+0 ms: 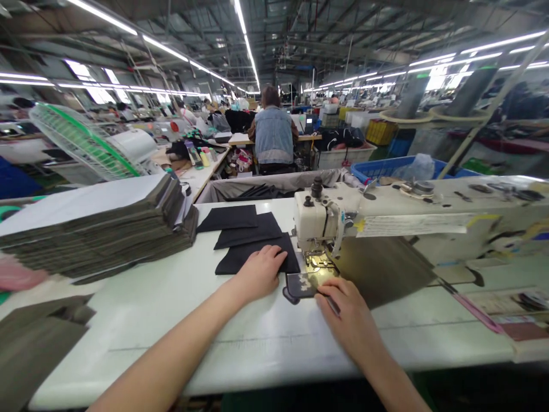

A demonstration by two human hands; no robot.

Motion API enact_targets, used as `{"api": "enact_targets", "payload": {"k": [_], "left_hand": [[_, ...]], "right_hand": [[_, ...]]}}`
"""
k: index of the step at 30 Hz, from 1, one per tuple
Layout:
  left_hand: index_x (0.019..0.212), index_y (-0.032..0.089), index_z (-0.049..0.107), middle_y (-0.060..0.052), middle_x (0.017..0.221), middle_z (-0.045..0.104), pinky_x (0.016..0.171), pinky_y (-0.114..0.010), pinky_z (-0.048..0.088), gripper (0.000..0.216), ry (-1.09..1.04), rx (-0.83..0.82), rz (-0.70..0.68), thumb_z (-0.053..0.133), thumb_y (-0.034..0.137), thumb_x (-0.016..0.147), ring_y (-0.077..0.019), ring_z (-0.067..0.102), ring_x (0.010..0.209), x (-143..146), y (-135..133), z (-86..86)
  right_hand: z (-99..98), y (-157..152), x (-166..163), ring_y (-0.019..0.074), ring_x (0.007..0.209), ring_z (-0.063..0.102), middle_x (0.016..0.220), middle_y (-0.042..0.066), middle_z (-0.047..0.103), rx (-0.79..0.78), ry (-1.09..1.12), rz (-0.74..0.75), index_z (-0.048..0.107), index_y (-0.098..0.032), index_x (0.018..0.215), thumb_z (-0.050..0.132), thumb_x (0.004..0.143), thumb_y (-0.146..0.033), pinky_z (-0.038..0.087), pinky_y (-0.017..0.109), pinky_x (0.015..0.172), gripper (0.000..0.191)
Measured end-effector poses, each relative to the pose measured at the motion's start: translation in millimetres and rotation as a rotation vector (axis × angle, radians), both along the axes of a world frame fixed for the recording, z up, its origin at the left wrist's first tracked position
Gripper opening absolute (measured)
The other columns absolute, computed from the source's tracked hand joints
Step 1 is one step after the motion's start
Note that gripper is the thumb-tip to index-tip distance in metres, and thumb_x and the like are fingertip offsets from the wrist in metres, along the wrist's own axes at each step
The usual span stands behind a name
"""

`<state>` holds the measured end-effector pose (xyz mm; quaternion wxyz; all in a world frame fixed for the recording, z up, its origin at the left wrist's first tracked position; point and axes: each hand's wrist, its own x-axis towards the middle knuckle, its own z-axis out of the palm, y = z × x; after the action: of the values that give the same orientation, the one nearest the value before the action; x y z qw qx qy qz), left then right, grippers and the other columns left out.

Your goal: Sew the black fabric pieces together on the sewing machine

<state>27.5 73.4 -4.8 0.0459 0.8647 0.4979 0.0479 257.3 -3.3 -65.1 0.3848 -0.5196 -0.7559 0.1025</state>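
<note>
My left hand (262, 270) lies flat with its fingers on the nearest black fabric piece (234, 260), left of the sewing machine (315, 220). Two more black pieces, a middle one (246, 232) and a far one (227, 217), overlap behind it. At the front edge of the metal needle plate (300, 283) is my right hand (349, 315), its fingers bent and drawn together. Something small and dark shows between thumb and fingers, too unclear to name. The lit presser foot (319, 261) is just beyond these fingertips.
A tall stack of dark grey panels (98, 229) stands at left, near a fan (86, 140). Pink-handled scissors (476, 312) lie at right. Dark olive fabric (377, 269) sits under the machine arm. Behind the table are a cloth-lined bin (214, 189) and a seated person (273, 134).
</note>
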Motion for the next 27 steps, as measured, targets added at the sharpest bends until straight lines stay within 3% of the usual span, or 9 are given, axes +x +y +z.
{"api": "enact_targets", "payload": {"k": [4, 8, 12, 14, 16, 18, 20, 23, 27], "left_hand": [[0.101, 0.018, 0.07, -0.01, 0.101, 0.071, 0.09, -0.038, 0.055, 0.023, -0.099, 0.067, 0.071, 0.056, 0.012, 0.084, -0.0263, 0.067, 0.1, -4.1, 9.5, 10.4], [0.129, 0.016, 0.058, -0.012, 0.12, 0.068, 0.095, -0.04, 0.054, 0.04, -0.401, 0.269, 0.334, 0.031, 0.016, 0.099, -0.0253, 0.065, 0.111, -26.8, 24.8, 17.3], [0.146, 0.017, 0.044, -0.013, 0.141, 0.057, 0.111, -0.046, 0.044, 0.056, -0.888, 0.495, 0.638, 0.045, 0.015, 0.09, -0.0282, 0.054, 0.131, -48.7, 20.2, 0.0], [0.149, 0.018, 0.043, -0.015, 0.152, 0.046, 0.118, -0.054, 0.032, 0.068, -0.662, 0.493, 0.541, 0.048, 0.007, 0.081, -0.0323, 0.039, 0.144, -52.8, 5.2, -12.8], [0.144, 0.019, 0.051, -0.015, 0.152, 0.046, 0.117, -0.061, 0.029, 0.068, -0.337, 0.415, 0.323, 0.046, 0.002, 0.078, -0.0352, 0.036, 0.145, -52.8, -14.1, -20.2], [0.138, 0.019, 0.059, -0.015, 0.138, 0.059, 0.109, -0.055, 0.043, 0.064, -0.111, 0.285, 0.103, 0.042, 0.0, 0.079, -0.0328, 0.053, 0.13, -50.1, -32.5, -19.5], [0.135, 0.016, 0.061, -0.015, 0.116, 0.067, 0.093, -0.047, 0.055, 0.059, 0.026, 0.18, 0.013, 0.043, 0.003, 0.081, -0.0297, 0.064, 0.107, -45.5, -46.9, -13.6], [0.132, 0.011, 0.063, -0.015, 0.1, 0.065, 0.083, -0.047, 0.057, 0.053, 0.083, 0.154, 0.06, 0.047, 0.012, 0.081, -0.0298, 0.064, 0.091, -38.3, -61.3, -8.5], [0.125, 0.012, 0.064, -0.018, 0.129, 0.06, 0.105, -0.054, 0.047, 0.04, -0.113, 0.188, 0.033, 0.047, 0.025, 0.091, -0.0333, 0.057, 0.12, -39.6, -70.8, -23.3]], "right_hand": [[-1.9, 0.8, 2.2, 0.0244, 0.095, 0.06, 0.101, 0.007, 0.065, 0.0, 0.024, 0.016, 0.068, -0.021, 0.096, 0.055, 0.098, -0.029, 0.05, 0.041, 0.088, 0.015], [1.1, -0.2, 1.6, 0.0235, 0.095, 0.061, 0.101, 0.007, 0.065, -0.002, 0.049, 0.013, 0.069, -0.021, 0.095, 0.056, 0.098, -0.028, 0.05, 0.039, 0.086, 0.015], [0.8, -0.3, 0.3, 0.0233, 0.093, 0.061, 0.098, 0.007, 0.065, 0.001, 0.049, 0.007, 0.07, -0.021, 0.093, 0.056, 0.097, -0.027, 0.05, 0.039, 0.086, 0.016], [-0.9, 0.7, 1.6, 0.0235, 0.094, 0.062, 0.098, 0.007, 0.066, 0.001, 0.044, 0.005, 0.07, -0.021, 0.093, 0.057, 0.097, -0.027, 0.05, 0.039, 0.086, 0.015], [-0.9, 2.3, 3.8, 0.0234, 0.094, 0.062, 0.098, 0.007, 0.066, -0.012, 0.035, 0.01, 0.07, -0.021, 0.092, 0.055, 0.098, -0.027, 0.051, 0.038, 0.086, 0.017], [4.2, 3.6, 4.3, 0.023, 0.093, 0.064, 0.098, 0.007, 0.067, -0.032, 0.02, -0.003, 0.069, -0.02, 0.09, 0.053, 0.099, -0.027, 0.051, 0.037, 0.085, 0.02], [16.0, 3.1, -1.6, 0.023, 0.088, 0.065, 0.093, 0.008, 0.068, -0.041, -0.012, -0.045, 0.068, -0.02, 0.086, 0.051, 0.099, -0.027, 0.052, 0.038, 0.082, 0.023], [40.2, -3.3, -28.0, 0.024, 0.086, 0.065, 0.088, 0.008, 0.07, 0.013, -0.032, -0.064, 0.068, -0.018, 0.089, 0.047, 0.101, -0.025, 0.053, 0.041, 0.084, 0.025], [51.5, -17.6, -76.4, 0.0223, 0.11, 0.064, 0.116, 0.012, 0.071, 0.111, 0.008, 0.262, 0.067, -0.014, 0.115, 0.045, 0.1, -0.018, 0.05, 0.037, 0.1, 0.027]]}}
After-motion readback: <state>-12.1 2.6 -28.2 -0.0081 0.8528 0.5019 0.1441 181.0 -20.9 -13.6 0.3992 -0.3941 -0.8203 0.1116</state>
